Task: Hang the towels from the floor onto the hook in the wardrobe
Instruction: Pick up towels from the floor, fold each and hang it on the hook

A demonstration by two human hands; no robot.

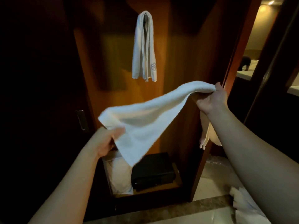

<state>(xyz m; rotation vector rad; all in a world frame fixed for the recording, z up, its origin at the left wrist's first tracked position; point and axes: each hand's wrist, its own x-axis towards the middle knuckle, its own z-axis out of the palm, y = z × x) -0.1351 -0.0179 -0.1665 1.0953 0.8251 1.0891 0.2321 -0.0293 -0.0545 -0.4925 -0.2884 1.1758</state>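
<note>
Head view: your left hand (105, 139) and right hand (212, 99) each pinch an end of the white towel (145, 117), its long axis rising toward the right. The hook, hidden under the hung towel (144, 47), lies above, nearer your right hand. That towel's floral emblem carries no readable writing.

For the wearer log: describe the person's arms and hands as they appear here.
Both forearms are bare from the frame's lower edge up to the wrists; no sleeves, gloves, watch or bracelets show. No rings can be made out on the left hand or the right hand, though dim light and blur hide fine detail.
</note>
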